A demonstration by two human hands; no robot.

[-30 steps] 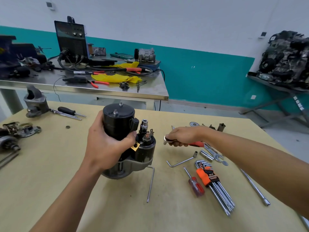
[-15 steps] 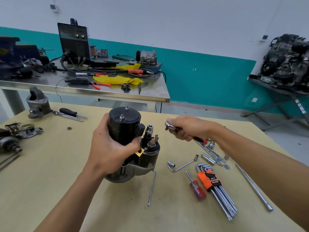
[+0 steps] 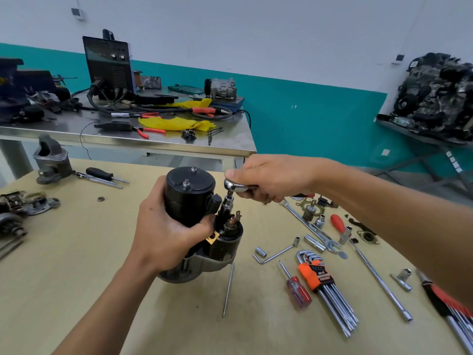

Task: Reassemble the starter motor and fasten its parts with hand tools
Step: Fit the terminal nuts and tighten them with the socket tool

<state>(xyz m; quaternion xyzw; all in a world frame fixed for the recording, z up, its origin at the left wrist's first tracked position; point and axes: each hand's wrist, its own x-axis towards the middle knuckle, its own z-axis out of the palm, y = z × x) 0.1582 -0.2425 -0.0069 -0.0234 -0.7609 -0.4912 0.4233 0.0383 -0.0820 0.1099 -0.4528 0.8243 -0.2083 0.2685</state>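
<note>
The left hand (image 3: 166, 231) wraps its fingers around the black starter motor (image 3: 190, 198) and holds it standing up on the yellow table (image 3: 76, 252). The right hand (image 3: 268, 179) is curled tight around a shiny ratchet (image 3: 234, 185). The ratchet's head sits right over a small socket (image 3: 227, 202) that stands on a post beside the motor's black can. A set of hex keys (image 3: 325, 285) and a red screwdriver (image 3: 298, 290) lie on the table to the right
</note>
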